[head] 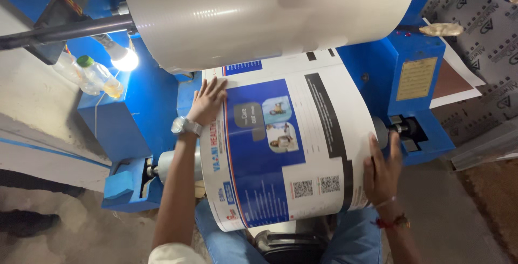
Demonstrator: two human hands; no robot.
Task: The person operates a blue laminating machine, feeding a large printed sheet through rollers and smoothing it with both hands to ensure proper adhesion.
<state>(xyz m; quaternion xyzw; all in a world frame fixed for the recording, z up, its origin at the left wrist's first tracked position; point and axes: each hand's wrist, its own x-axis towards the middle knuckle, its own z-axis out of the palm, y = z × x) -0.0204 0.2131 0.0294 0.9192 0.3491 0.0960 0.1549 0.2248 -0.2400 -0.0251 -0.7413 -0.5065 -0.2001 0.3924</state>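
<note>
From the head camera, everything sits around the printed roll (286, 150) — a drum of white and blue film with picture panels and code squares, mounted on the blue machine (410, 80). The left hand (208, 102) lies flat on the roll's upper left edge, fingers spread wide, gripping nothing, a wristwatch (185, 126) just below it. The right hand (382, 169) is pressed open against the roll's right end, just beside the shaft end (402, 129); it clasps nothing either, and a red thread band (391, 222) circles the wrist.

Above the roll hangs a far bigger plain white roll (270, 15), its web running down to the printed one. By my judgement the person is steadying or squaring the printed roll on its shaft — the step in hand is alignment, and any further move calls for even pressure from both palms so the film does not skew.

Left of the roll, beyond a lit bulb (124, 59), a plastic bottle (100, 75) lies with yellowish liquid inside.
</note>
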